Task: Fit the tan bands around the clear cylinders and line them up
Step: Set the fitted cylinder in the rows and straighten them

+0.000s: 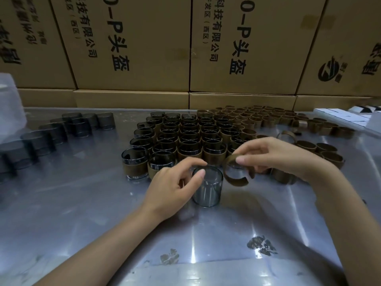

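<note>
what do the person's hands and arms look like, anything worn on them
Both arms are bare from the lower edge of the picture up to the wrists: no sleeves show. The left hand and the right hand wear no gloves, and no rings, watch or bracelet can be seen. The fingernails that show are short and unpainted. Nothing is marked or taped on either forearm.

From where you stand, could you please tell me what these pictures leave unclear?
Head view only:
- Clear cylinder: its left side, hidden by the left hand.
- Tan band: the part under the right hand.
- Banded cylinders: back rows too small to count.
- Bare cylinders at left: blurred.
- Boxes: print cut off by the top edge.
</note>
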Action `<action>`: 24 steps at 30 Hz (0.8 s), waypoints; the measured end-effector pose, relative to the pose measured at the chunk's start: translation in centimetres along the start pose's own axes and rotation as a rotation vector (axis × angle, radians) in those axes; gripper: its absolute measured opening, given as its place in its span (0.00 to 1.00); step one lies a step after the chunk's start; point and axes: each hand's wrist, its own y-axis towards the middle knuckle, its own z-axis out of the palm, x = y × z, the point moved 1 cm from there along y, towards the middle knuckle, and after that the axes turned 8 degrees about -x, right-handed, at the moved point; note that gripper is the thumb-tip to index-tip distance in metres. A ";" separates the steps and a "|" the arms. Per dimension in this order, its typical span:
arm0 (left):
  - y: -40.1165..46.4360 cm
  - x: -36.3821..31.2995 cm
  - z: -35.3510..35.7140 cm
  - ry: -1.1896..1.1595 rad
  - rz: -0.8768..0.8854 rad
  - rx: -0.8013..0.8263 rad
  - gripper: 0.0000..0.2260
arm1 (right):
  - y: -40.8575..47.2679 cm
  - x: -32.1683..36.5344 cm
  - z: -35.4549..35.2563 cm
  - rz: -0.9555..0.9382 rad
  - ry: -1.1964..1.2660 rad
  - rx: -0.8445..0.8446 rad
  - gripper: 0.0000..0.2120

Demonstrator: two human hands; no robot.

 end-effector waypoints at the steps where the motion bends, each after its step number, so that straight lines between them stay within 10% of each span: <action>1: 0.1 0.0 0.0 -0.029 -0.011 -0.033 0.16 | -0.1 0.1 0.3 -0.020 0.102 -0.053 0.15; 8: 0.2 -0.6 -0.3 -0.331 -0.226 -0.053 0.25 | -0.2 0.6 7.2 -0.078 0.560 -0.335 0.17; 12: 1.2 1.0 1.3 -0.573 -0.453 0.118 0.66 | -0.5 0.4 9.4 0.043 0.656 -0.421 0.23; 19: 0.5 2.9 2.7 -0.648 -0.555 0.339 0.25 | -0.7 0.2 10.1 0.112 0.724 -0.422 0.16; 24: -0.4 2.9 2.2 -0.722 -0.508 0.394 0.26 | -0.8 0.2 11.0 0.157 0.677 -0.399 0.19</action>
